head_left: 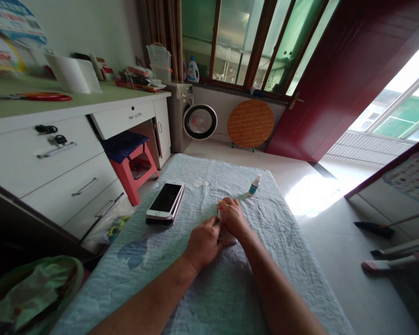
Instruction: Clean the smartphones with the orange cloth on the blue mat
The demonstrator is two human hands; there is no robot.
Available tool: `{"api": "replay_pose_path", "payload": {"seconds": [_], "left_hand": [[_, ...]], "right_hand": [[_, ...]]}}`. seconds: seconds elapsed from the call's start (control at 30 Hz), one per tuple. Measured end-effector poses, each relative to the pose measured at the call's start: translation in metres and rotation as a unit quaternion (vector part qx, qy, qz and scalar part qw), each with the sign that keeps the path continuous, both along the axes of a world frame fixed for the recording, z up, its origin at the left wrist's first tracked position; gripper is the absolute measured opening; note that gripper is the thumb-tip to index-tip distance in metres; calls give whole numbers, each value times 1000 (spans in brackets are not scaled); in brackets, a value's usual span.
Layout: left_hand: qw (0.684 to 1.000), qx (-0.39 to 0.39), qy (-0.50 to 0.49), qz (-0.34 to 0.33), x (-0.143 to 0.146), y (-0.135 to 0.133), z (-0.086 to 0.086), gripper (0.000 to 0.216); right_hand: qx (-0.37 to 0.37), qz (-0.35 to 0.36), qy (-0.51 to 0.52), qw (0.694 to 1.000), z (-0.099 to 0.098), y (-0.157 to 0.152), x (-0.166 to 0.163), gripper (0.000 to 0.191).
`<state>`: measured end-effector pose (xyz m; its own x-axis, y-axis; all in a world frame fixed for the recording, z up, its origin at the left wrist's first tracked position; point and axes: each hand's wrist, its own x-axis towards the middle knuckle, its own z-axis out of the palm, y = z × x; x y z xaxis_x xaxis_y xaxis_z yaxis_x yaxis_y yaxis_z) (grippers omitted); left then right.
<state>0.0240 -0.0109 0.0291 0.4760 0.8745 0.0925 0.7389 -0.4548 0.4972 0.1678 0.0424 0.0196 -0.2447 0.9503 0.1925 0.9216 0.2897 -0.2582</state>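
On the quilted pale-blue cloth, my left hand is closed round the near left side of a flat, white-edged phone. Both hands cover most of this phone, so its face is hidden. My right hand lies over its far part with curled fingers. A small orange thing peeks out at the right fingertips; its kind is hidden. Left of my hands, a white phone with a dark screen rests on a stack of other phones. Beyond my right hand stands a small spray bottle with a blue label.
A desk along the left carries a paper roll and red-handled scissors. A pink stool is partly under it. At lower left is a lined bin. A washing machine with its door ajar stands behind.
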Motion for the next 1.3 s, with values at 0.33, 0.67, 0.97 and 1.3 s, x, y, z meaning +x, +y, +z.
{"api": "replay_pose_path", "payload": {"seconds": [0.33, 0.67, 0.97, 1.3], "left_hand": [[1000, 3, 5, 1, 0, 1, -2, 42], [1000, -12, 9, 10, 1, -1, 1, 43], [1000, 0, 9, 5, 0, 0, 0, 46], [1000, -3, 13, 3, 0, -1, -2, 42]], "right_hand": [[3, 0, -16, 1000, -6, 8, 1, 25], [-1, 54, -26, 998, 5, -6, 1, 20], [18, 17, 23, 999, -3, -2, 0, 22], [20, 29, -16, 999, -8, 6, -1, 25]]}}
